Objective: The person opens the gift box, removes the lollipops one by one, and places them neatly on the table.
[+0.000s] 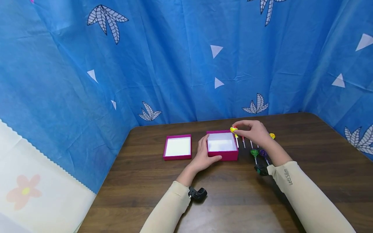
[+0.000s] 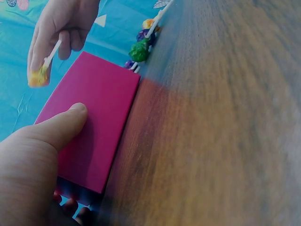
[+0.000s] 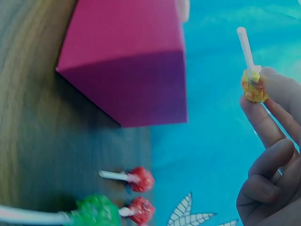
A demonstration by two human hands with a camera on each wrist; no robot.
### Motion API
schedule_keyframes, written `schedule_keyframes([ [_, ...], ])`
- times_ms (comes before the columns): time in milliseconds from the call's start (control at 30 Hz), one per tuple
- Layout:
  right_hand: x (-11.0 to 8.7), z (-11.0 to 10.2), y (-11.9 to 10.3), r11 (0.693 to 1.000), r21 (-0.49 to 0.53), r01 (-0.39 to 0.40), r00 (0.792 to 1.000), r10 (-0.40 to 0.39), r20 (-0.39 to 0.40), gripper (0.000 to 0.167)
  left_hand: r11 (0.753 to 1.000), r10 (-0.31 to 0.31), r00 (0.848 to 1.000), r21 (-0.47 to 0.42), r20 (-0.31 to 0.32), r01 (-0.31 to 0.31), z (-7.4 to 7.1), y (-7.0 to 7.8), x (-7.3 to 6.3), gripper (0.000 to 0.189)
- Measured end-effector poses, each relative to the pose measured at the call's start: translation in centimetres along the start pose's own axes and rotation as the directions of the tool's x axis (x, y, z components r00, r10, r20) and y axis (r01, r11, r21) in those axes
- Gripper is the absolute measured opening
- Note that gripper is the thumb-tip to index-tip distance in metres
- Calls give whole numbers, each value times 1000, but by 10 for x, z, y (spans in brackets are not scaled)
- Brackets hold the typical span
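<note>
The open pink box [image 1: 222, 146] on the table [image 1: 233, 194] is steadied by the left hand [image 1: 204, 157], thumb curled on its wall. A yellow lollipop [image 1: 233, 129] is pinched above its rim by the right hand [image 1: 253, 131].

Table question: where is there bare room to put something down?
The table is bare right of the lollipops, along the near edge, and left of the lid. It is crowded around the pink box, between left hand and right hand.
</note>
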State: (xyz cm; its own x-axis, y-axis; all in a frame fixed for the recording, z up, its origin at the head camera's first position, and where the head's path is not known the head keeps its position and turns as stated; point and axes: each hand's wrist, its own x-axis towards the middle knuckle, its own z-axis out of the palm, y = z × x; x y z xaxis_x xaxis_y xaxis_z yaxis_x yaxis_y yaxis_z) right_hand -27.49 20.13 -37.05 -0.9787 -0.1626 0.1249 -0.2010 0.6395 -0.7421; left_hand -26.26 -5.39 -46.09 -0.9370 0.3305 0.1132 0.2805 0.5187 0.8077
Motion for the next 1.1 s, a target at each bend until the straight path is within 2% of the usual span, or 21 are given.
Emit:
schedule_keyframes([
  [200, -6, -12, 3, 1000, 14, -20, 1000, 20, -4, 46, 1000, 13, 1000, -9, -4, -13, -1, 1, 0, 106],
  [367, -11, -15, 9, 1000, 2, -3, 1000, 3, -12, 44, 1000, 16, 1000, -3, -4, -16, -3, 3, 0, 106],
  [700, -27, -15, 32, 998, -67, 10, 1000, -9, 21, 46, 999, 27, 1000, 17, 3, -27, 0, -1, 2, 105],
  [1100, -29, -4, 51, 986, -163, -26, 999, 32, 33, 44, 1000, 22, 1000, 4, 2, -22, -1, -2, 0, 106],
])
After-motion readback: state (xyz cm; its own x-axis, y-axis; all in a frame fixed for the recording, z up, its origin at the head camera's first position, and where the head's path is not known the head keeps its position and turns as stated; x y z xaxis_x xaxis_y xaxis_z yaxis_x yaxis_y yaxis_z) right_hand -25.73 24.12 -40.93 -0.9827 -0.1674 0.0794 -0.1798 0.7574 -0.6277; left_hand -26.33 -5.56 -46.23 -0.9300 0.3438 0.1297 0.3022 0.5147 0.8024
